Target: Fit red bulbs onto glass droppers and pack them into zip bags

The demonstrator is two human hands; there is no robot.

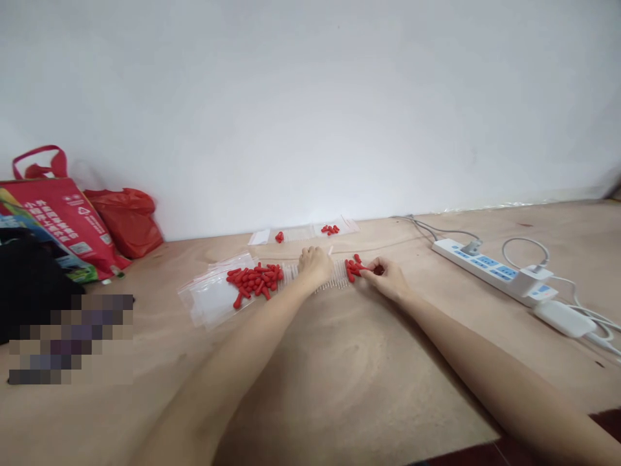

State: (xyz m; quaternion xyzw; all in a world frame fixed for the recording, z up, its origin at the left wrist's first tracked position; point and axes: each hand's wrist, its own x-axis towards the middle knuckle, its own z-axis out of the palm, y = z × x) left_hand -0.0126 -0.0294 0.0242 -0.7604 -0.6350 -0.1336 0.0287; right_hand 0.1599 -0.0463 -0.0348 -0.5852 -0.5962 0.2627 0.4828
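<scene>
My left hand [315, 264] is closed over a row of thin clear tubes [337, 277], and a pale, slender tube end [330, 250] juts out beside its fingers. To its right, my right hand [385, 278] pinches a red rubber dropper bulb [363, 272] between thumb and fingertips. More red bulbs [350, 266] lie at the right end of the row, touching the tubes. Left of the row is a larger pile of loose red bulbs [252, 279], partly on clear zip bags [208, 298]. My left hand hides the middle of the row.
Behind the hands, a clear bag [303, 232] holds tubes and red bulbs near the wall. A white power strip [490, 268] with plugs, cables and a white adapter [565, 320] lies at right. Red bags [129, 220] and a black item [33, 278] stand at left.
</scene>
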